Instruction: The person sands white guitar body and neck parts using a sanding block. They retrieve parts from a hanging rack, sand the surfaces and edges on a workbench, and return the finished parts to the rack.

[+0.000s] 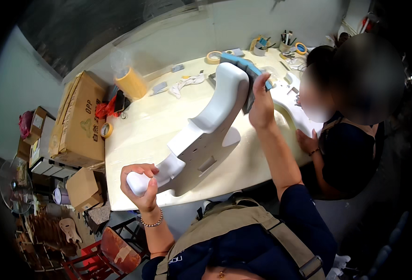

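Observation:
A white electric guitar body point(224, 102) is held up on edge above the table, with small holes and a rectangular cutout in its shaded face. My left hand point(143, 189) is wrapped round its near, rounded end, thumb on top. At the far end, my right hand point(262, 105) grips a blue and dark grey sanding pad point(249, 70) against the body's edge. The thumb shows on the pad's side; the other fingers are hidden behind it.
A co-worker point(355, 144) sits at the right, with another white body point(304, 114) on the cream table point(140, 126). Large cardboard box point(77, 123) stands left, near a yellow roll point(131, 83). A white cloth point(187, 84), tape roll point(214, 57) and brush cups point(285, 46) lie farther back.

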### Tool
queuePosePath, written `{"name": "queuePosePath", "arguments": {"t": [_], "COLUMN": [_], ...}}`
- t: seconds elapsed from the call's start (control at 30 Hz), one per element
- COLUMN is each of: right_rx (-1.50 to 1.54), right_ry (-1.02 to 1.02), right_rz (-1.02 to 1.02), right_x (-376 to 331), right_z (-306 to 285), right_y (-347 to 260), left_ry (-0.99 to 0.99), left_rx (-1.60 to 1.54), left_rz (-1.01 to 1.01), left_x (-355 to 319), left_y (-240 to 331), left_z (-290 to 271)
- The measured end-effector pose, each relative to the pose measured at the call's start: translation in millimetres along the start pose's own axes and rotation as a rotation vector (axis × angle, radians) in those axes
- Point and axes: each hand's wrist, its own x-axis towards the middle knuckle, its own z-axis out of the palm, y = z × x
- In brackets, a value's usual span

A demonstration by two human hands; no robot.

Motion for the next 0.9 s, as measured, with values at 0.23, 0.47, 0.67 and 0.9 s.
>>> {"name": "queuePosePath", "arguments": {"t": [0.23, 0.47, 0.67, 0.9], "right_rx": [-1.978, -1.685, -1.645, -1.693], "right_ry": [-0.657, -0.668, -0.627, -0.346], "right_rz": [-0.898, -0.558, -0.737, -0.235], "right_x": [27.1, -18.5, -17.3, 52.7], "right_z": [12.2, 25.5, 10.1, 18.9], "right_y": [-60.4, -35.3, -23.5, -102.0], "left_ry": [-0.021, -0.047, -0.068, -0.045], "left_rx": [0.021, -0.038, -0.034, -0.014], "left_rz": [0.003, 0.009, 0.009, 0.054], "left_x": [4.2, 5.3, 1.8, -6.1], "left_y": [0.1, -2.0, -5.4, -4.8], "left_z": [0.0, 6.6, 6.2, -8.1]}}
